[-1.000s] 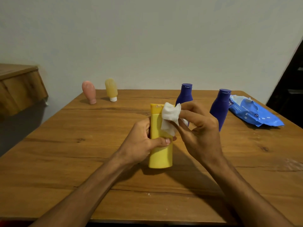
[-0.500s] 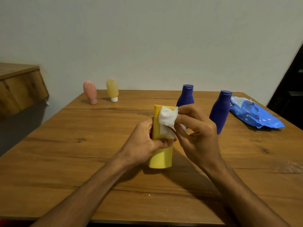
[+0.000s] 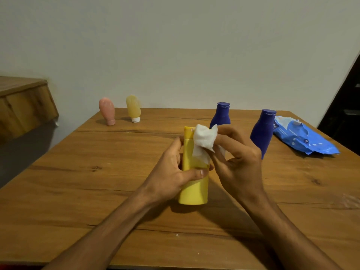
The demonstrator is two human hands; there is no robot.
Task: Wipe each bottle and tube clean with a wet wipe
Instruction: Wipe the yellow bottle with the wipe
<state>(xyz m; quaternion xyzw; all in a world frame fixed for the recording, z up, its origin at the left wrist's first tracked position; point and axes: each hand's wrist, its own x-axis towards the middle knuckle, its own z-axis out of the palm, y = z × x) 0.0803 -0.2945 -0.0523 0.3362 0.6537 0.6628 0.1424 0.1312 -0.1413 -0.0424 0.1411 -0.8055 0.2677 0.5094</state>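
A yellow bottle (image 3: 192, 190) stands upright on the wooden table (image 3: 97, 182) at the centre. My left hand (image 3: 171, 176) grips its middle, thumb across the front. My right hand (image 3: 237, 162) pinches a white wet wipe (image 3: 203, 142) and presses it against the bottle's upper front, near the cap. Two dark blue bottles (image 3: 222, 114) (image 3: 263, 131) stand behind my right hand, partly hidden by it. A pink tube (image 3: 106, 111) and a pale yellow tube (image 3: 133, 108) stand cap-down at the table's far left.
A blue wet-wipe pack (image 3: 303, 137) lies at the far right of the table. A wooden shelf (image 3: 23, 106) juts from the wall on the left. A dark doorway shows at the right edge.
My right hand slid the wipe down the bottle's upper front and back up toward the cap. My left hand kept its grip on the bottle.
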